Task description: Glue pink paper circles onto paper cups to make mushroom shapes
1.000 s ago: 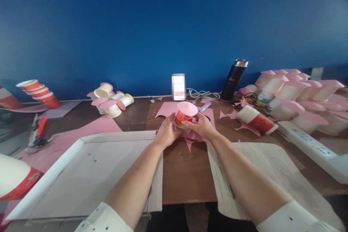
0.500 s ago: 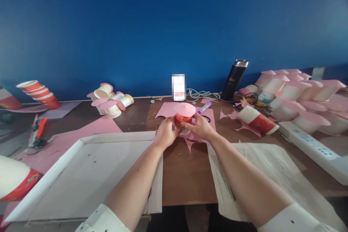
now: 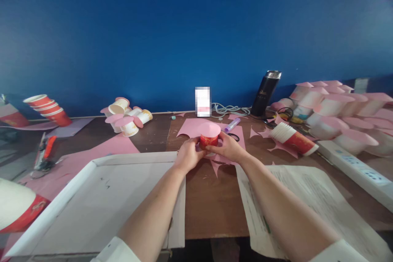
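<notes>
A red paper cup (image 3: pixel 209 142) stands between my two hands over the middle of the table, capped by a round pink paper disc (image 3: pixel 209 129). My left hand (image 3: pixel 189 154) grips the cup's left side, fingers curled behind it and thumb across the front. From the right, my right hand (image 3: pixel 227 146) clasps it the same way, its thumb near the other one. Beneath the cup lies a pink paper sheet (image 3: pixel 190 127) with cut scraps. Just beyond the right hand are a purple glue stick (image 3: pixel 232 125) and black scissor handles (image 3: pixel 233 136), partly hidden.
At the right, many pink-topped cups (image 3: pixel 331 102) are piled near a power strip (image 3: pixel 353 168), a cup stack (image 3: pixel 294 139) and a black thermos (image 3: pixel 265 94). A white cardboard tray (image 3: pixel 92 208) lies front left; capped cups (image 3: pixel 125 116) sit behind it. A phone-like screen (image 3: pixel 203 101) stands at the wall.
The whole view has shifted slightly, with things sitting a little lower. Both hands keep hold of the cup, which now shows more of its red side.
</notes>
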A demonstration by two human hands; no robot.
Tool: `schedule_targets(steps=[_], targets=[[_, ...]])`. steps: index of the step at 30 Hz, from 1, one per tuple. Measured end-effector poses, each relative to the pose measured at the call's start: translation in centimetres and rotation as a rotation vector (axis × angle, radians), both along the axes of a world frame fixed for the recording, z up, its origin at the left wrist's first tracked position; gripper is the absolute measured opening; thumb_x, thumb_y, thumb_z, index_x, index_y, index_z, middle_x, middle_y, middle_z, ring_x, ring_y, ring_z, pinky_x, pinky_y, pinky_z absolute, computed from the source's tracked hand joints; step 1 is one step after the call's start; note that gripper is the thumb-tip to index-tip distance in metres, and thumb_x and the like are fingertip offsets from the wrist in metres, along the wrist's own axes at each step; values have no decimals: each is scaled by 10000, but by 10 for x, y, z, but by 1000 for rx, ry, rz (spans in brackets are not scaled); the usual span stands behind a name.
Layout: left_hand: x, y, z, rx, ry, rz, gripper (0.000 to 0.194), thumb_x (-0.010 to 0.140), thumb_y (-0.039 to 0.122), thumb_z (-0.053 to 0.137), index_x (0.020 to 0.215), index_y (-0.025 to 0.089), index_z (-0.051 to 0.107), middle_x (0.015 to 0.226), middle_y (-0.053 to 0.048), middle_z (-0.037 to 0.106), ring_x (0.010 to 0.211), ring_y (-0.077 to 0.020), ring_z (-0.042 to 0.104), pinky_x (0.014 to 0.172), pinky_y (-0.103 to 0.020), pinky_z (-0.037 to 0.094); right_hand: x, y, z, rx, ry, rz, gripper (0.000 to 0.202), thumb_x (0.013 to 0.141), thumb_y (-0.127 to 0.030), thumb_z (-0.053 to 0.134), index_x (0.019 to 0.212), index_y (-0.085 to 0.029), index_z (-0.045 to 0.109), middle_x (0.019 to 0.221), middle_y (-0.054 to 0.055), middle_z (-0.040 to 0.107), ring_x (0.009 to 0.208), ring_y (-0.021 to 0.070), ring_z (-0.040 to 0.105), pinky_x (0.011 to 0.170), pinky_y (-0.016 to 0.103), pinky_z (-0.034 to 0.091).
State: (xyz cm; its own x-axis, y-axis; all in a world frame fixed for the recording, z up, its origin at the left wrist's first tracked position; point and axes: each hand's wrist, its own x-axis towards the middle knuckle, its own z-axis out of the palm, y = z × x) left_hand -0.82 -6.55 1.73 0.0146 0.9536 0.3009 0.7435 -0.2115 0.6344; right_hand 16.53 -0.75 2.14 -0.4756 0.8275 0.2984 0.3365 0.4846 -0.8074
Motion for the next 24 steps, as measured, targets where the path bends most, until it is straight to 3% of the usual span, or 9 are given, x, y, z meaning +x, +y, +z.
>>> schedule_targets(steps=[11, 24], targets=[[-2, 3, -8, -26, 82, 51, 357, 737, 430, 652, 1009, 199, 651, 939, -75, 672, 829, -215, 602, 697, -285, 428, 4, 9, -11, -2, -101, -4, 594, 641, -465, 761, 1131, -190, 569, 997, 72, 680, 907, 243, 628, 841, 383, 467], [0, 5, -12, -23, 182, 83, 338, 730, 417, 663, 974, 183, 654, 933, -82, 675, 890, -238, 599, 761, -317, 445, 3, 9, -14, -27, -159, -14, 586, 648, -366, 752, 1169, -188, 551, 990, 71, 690, 865, 240, 634, 793, 354, 475]])
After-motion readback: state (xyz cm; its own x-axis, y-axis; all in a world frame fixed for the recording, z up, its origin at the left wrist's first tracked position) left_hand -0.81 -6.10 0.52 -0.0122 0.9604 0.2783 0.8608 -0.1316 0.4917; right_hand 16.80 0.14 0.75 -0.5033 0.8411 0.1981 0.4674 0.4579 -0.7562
